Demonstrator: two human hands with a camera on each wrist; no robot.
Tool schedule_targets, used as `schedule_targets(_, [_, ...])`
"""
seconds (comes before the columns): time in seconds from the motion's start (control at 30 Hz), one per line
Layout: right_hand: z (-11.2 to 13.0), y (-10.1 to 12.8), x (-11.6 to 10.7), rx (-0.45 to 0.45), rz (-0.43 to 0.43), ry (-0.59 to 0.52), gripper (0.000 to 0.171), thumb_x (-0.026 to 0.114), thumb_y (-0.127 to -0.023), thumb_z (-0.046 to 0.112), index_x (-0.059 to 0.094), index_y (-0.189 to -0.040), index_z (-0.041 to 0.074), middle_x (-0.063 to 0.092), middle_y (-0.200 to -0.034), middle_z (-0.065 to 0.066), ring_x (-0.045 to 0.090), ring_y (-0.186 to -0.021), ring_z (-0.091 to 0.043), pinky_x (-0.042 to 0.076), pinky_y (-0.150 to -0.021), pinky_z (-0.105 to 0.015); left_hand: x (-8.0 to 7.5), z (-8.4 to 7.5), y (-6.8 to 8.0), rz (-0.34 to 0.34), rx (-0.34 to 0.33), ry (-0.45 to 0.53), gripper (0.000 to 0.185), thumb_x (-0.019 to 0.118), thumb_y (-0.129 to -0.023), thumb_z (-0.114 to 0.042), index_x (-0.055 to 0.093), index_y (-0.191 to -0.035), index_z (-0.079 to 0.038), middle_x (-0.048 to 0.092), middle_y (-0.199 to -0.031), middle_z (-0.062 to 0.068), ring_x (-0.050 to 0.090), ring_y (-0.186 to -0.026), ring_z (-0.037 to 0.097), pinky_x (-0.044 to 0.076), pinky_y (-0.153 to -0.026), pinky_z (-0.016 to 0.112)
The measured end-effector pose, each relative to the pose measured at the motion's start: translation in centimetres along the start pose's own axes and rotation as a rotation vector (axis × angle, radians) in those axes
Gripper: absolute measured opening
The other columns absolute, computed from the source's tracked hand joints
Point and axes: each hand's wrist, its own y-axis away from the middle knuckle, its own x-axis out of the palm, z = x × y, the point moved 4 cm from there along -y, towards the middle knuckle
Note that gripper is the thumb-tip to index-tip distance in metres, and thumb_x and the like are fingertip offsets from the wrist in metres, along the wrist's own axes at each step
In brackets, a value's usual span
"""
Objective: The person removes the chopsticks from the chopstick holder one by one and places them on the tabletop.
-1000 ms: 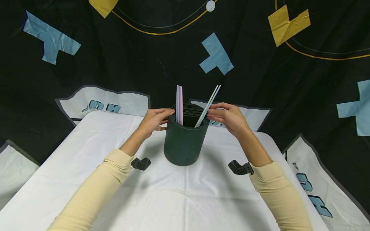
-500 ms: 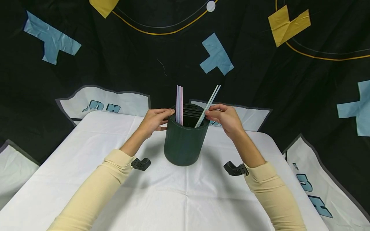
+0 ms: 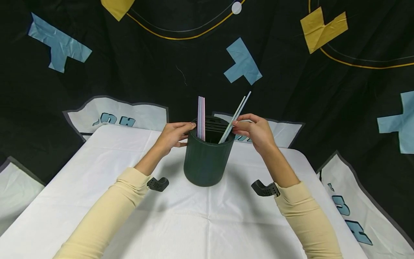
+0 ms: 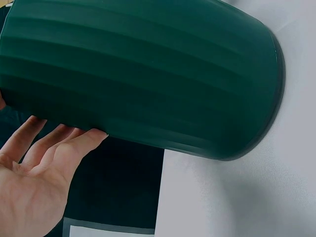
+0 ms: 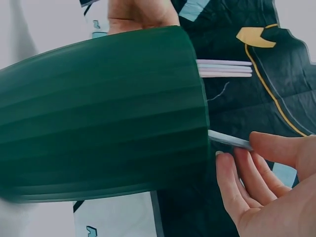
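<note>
A dark green ribbed holder with a black slotted insert stands on the white table. My left hand holds its left side, thumb at the rim and fingers against the outer wall; the left wrist view shows those fingers touching the wall. Several pink and lilac straws stand upright at the holder's left. Two pale blue-green straws lean right at the other side, one rising higher. My right hand pinches the higher straw between thumb and fingers; the pinched straw shows in the right wrist view.
The white-clothed table reaches forward to a black backdrop with blue and yellow shapes. Each wrist bears a black camera mount, the left mount and the right mount.
My right hand moved left to the leaning straws, then slightly back right, pinching one straw, which now sits higher than its neighbour. My left hand and the holder have stayed in place.
</note>
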Motion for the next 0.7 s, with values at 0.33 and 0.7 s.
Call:
schedule_targets(0.33, [1.9,0.6,-1.4,-0.049,-0.036,-0.109,0.024,0.073,-0.094,0.015,0.065,-0.113,0.003,0.075,-0.097,-0.001,0.076,-0.086,-0.016,0.06,-0.085,-0.027,0.0,-0.1,0.1,0.001,-0.003,-0.005,0.05,0.07,-0.095,-0.037,0.065,-0.134,-0.006,0.063,-0.139,0.013,0.064,-0.124,0.034,0.059,-0.092,0.049])
schedule_targets(0.7, [5.1,1.7,-4.5,-0.112,-0.13,-0.306,0.017,0.073,-0.094,0.014,0.069,-0.108,0.006,0.076,-0.101,-0.006,0.077,-0.086,-0.02,0.062,-0.084,-0.034,0.1,-0.1,0.1,-0.003,-0.005,-0.016,0.05,0.069,-0.096,-0.038,0.065,-0.135,-0.006,0.064,-0.138,0.013,0.064,-0.123,0.034,0.059,-0.092,0.048])
